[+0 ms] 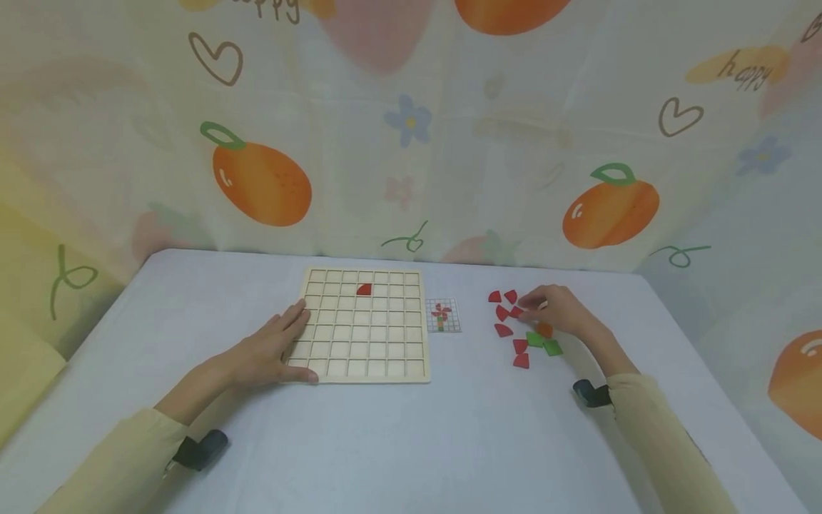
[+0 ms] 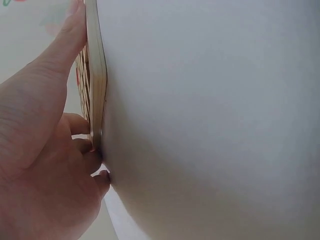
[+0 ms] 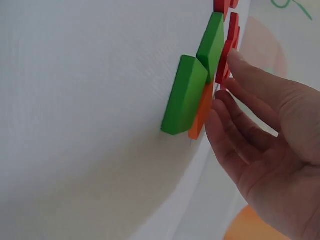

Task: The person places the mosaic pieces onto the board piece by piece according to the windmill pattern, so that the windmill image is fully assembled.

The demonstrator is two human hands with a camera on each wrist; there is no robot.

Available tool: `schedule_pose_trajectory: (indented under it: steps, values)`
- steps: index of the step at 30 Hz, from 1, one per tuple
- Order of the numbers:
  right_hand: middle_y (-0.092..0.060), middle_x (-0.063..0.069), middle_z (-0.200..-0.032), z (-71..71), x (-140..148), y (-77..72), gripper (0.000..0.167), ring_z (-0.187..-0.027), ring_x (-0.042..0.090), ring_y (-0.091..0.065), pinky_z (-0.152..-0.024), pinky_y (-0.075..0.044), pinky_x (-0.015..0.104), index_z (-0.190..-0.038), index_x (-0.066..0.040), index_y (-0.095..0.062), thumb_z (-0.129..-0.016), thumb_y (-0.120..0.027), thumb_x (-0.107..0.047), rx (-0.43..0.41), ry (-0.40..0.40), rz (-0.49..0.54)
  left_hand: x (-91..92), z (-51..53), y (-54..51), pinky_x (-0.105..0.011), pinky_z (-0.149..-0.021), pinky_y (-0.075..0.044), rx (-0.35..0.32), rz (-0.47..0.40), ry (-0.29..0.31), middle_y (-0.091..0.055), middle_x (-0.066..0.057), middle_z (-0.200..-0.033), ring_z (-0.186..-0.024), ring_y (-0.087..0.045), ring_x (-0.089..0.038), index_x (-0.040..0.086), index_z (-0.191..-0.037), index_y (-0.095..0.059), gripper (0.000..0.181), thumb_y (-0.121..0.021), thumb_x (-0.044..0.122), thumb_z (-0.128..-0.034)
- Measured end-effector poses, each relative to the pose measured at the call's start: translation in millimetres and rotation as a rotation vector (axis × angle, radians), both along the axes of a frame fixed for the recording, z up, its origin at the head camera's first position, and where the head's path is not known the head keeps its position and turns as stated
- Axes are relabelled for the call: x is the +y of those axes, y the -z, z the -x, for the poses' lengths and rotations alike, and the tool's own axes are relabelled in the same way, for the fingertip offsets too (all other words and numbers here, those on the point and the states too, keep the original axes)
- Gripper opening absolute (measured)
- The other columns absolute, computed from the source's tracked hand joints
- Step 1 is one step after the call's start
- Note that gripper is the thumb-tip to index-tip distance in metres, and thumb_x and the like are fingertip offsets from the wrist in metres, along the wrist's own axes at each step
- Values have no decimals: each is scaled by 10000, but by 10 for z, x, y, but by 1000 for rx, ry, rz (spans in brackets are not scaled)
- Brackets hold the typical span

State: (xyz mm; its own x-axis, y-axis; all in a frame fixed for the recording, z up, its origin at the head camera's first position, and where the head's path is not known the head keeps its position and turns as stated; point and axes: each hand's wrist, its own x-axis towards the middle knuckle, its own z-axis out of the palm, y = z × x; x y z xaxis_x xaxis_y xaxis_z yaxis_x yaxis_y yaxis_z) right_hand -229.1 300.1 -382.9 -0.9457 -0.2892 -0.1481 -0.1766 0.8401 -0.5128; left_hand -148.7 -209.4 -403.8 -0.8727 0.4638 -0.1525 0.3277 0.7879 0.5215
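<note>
The pale grid board [image 1: 366, 380] lies flat with one red quarter-round piece [image 1: 364, 289] in an upper cell. My left hand [image 1: 260, 353] rests spread at its lower left corner, fingers along the left edge and thumb at the near edge; in the left wrist view, the hand [image 2: 45, 145] touches the board's side [image 2: 99, 80]. At the right, my right hand [image 1: 557, 310] pinches a red piece [image 1: 516, 312] at the table between thumb and fingertips. In the right wrist view, the hand [image 3: 275, 120] is beside the red piece [image 3: 225, 62], green piece [image 3: 185, 95] and orange piece [image 3: 201, 112].
A small pattern card [image 1: 452, 325] with a red, orange and green figure lies just right of the board. Several other red pieces [image 1: 504, 330] and two green ones [image 1: 535, 339] are scattered near the right hand. A printed curtain [image 1: 359, 178] hangs behind the white-covered table [image 1: 385, 442].
</note>
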Motion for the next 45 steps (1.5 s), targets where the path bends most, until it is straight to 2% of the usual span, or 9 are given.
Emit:
schedule_pose_trajectory:
  steps: [16,31,37,45]
  values:
    - [-695,89,-1009,0,-1,83,240,-980,286,-623,-807,-576,379,-1118,-39,-702,-888,-727,-104,61,2,59,-4,-15,-11,-607,-1166,-116,13,-31,11,-50,-248,-1613,-1462,-100,-453,-94,-1517,-173,1213,-760,616,-728]
    - [-715,156,-1063,16,-17,-26,217,-1002,334,-655,-893,-553,486,-1104,-6,-719,-896,-699,-66,120,-18,94,-8,-9,17,-588,-1177,-102,3,-23,-2,-42,-226,-1621,-1470,-78,-438,-72,-1528,-163,1219,-745,640,-728]
    - [-717,159,-1054,33,-58,-60,240,-988,333,-664,-876,-564,469,-1126,13,-705,-898,-699,-62,141,-29,107,-7,-10,11,-587,-1178,-98,5,-25,1,-40,-232,-1619,-1470,-75,-437,-79,-1525,-162,1217,-747,634,-730]
    - [-727,118,-1015,62,-143,-102,210,-958,301,-668,-861,-570,449,-1101,-13,-721,-896,-704,-55,156,-49,134,-5,-10,7,-574,-1184,-87,2,-18,1,-36,-233,-1619,-1474,-65,-432,-83,-1523,-159,1216,-748,630,-734]
